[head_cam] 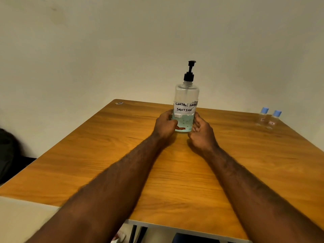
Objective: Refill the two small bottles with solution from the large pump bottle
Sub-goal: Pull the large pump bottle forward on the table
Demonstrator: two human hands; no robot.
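The left hand (165, 124) wraps the base of the pump bottle (186, 95), and the right hand (202, 133) curls against its other side. The bottle stands upright at 12 o'clock on the bench (122, 155). Best to keep it level and bring it near the capped small bottles (273, 120), well apart at 2 o'clock.

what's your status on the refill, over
Left grip and right grip hold pump bottle low, upright on table. Two small bottles capped, far right, untouched. Nothing between them.

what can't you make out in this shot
Head view:
Red labels on the two small bottles, and their fill: too small.
Lower sides of the large pump bottle: covered by the left hand and right hand.
Whether the right hand grips it: its fingers face away.
White scrap at far corner of the table: too small.
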